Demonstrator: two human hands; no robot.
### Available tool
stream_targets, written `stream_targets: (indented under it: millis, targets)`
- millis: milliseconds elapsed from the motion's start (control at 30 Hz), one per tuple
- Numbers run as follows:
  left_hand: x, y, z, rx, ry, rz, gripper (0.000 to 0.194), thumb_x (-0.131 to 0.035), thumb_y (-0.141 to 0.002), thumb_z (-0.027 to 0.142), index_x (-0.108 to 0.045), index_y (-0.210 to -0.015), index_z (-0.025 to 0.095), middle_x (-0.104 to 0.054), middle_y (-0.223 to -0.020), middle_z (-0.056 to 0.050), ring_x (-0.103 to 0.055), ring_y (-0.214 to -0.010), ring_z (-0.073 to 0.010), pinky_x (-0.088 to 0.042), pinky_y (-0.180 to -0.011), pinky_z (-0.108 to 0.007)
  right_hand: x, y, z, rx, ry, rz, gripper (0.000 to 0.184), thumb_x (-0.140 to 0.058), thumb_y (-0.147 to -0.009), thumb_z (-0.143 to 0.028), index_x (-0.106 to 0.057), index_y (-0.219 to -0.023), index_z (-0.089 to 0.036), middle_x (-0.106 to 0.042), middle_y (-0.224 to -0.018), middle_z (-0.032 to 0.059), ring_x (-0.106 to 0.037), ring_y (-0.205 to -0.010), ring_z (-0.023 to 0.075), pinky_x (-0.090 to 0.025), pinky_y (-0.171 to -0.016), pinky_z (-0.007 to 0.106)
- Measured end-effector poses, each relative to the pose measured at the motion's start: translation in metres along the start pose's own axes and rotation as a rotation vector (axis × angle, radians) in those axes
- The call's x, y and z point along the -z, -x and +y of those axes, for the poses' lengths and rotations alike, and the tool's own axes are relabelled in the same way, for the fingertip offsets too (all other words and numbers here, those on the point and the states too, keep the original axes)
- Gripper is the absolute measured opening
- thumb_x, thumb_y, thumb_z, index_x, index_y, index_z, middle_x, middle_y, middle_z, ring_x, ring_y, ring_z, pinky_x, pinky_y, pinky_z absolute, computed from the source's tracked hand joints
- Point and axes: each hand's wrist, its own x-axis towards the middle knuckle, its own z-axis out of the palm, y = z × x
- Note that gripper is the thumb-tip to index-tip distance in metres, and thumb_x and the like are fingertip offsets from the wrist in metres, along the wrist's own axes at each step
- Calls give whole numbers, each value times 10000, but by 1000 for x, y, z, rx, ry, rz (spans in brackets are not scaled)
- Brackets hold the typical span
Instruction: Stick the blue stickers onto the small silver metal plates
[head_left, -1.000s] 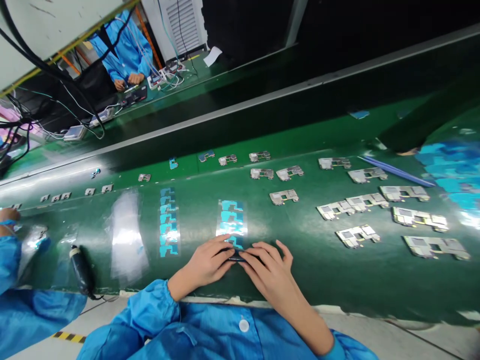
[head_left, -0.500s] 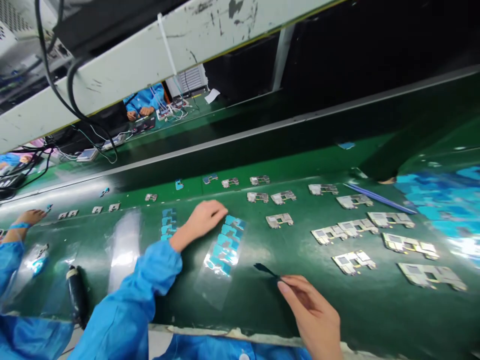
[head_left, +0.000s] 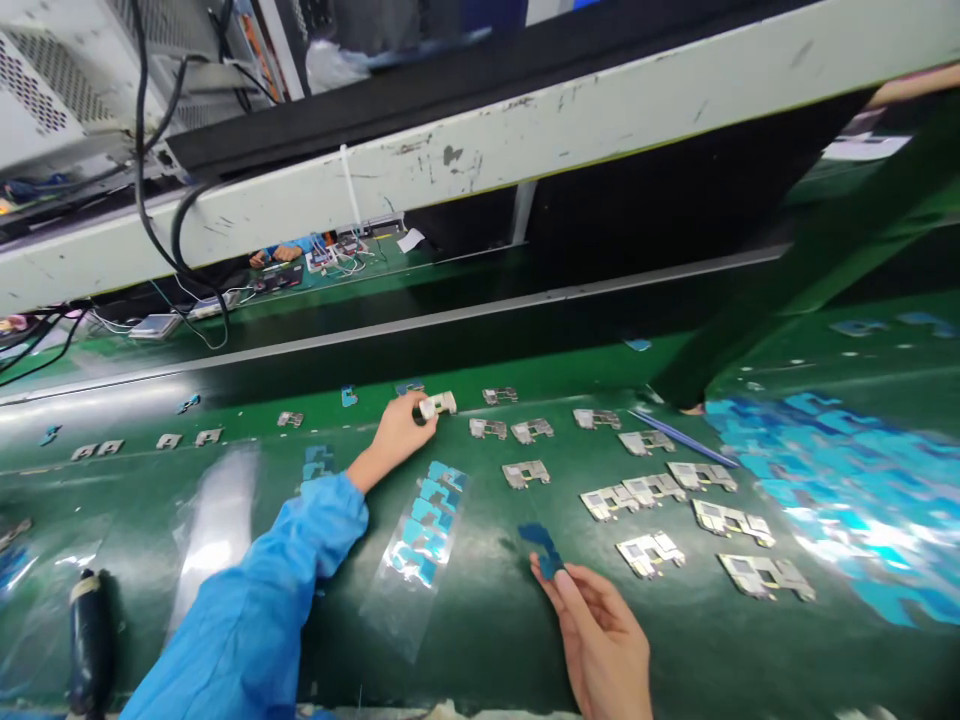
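Two small pieces pinched in my fingers above the green belt [head_left: 480, 640]

Nearest to me, my right hand [head_left: 601, 640] holds a dark blue film piece [head_left: 541, 550] between thumb and finger; to its left lies the clear sheet of blue stickers [head_left: 421, 530]. My left hand [head_left: 397, 432] is curled closed on a small metal plate [head_left: 439, 404] near the far belt edge, close to the other metal plates [head_left: 525, 475]. Further right lies a blue pry stick [head_left: 679, 438].
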Motion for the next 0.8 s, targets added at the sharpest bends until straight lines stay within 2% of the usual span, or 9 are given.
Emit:
stream_targets:
  millis: [67, 100, 133, 200, 267, 433, 600, 800]
  targets:
    - [-3, 56, 4, 53, 140, -48, 336, -617, -860, 232, -560, -1179, 143, -705, -910, -58, -681, -765, -163, -559, -727, -299, 3, -2, 3, -37, 16, 9, 369, -927, -584, -372, -733, -836, -184, -770, -797, 49, -749, -749, 206, -625, -797, 317]
    - [-6, 85, 5, 147, 395, -115, 389, -657, -838, 250, -551, -1194, 132, -705, -867, -52, -672, -681, -151, -562, -640, -277, 2, -3, 4, -56, 25, 7, 370, -931, -574, -376, -740, -828, -185, -773, -804, 55, -746, -745, 201, -624, -777, 298]
    - [-10, 112, 6, 243, 605, -197, 452, -705, -810, 290, -553, -1205, 130, -704, -865, -55, -675, -668, -154, -568, -600, -273, 0, -3, 5, -74, 38, -6, 370, -931, -571, -386, -747, -822, -186, -775, -811, 61, -745, -754, 198, -620, -765, 282]
    - [-14, 152, 8, 385, 848, -272, 544, -792, -737, 338, -587, -1194, 128, -703, -881, -64, -679, -680, -154, -576, -585, -261, -7, -3, 5, -91, 95, -44, 367, -926, -572, -416, -757, -809, -192, -772, -799, 63, -739, -756, 195, -612, -742, 264]
    - [-14, 172, 10, 428, 886, -311, 566, -835, -697, 344, -626, -1178, 132, -697, -872, -56, -669, -687, -135, -570, -609, -238, -18, -3, 5, -78, 200, -105, 355, -913, -587, -441, -766, -800, -197, -768, -782, 64, -728, -745, 197, -607, -726, 272]
    - [-10, 169, 3, 371, 888, -387, 513, -817, -725, 325, -648, -1176, 146, -663, -792, -9, -646, -667, -103, -550, -660, -221, -39, -7, 6, -91, 465, -372, 286, -859, -666, -441, -793, -803, -198, -782, -903, 103, -727, -825, 240, -597, -786, 337]
    - [-12, 171, -3, 277, 813, -442, 471, -789, -753, 325, -664, -1179, 168, -693, -851, -28, -664, -731, -127, -576, -726, -258, -40, -7, 4, -53, 609, -415, 268, -826, -678, -448, -799, -767, -196, -772, -812, 91, -699, -701, 217, -582, -662, 307]
    - [-10, 172, -4, 197, 765, -459, 442, -765, -786, 324, -663, -1194, 188, -706, -897, -35, -680, -794, -142, -593, -772, -268, -39, -8, 1, -55, 691, -435, 249, -808, -680, -439, -802, -753, -201, -764, -779, 83, -678, -660, 206, -561, -611, 293]
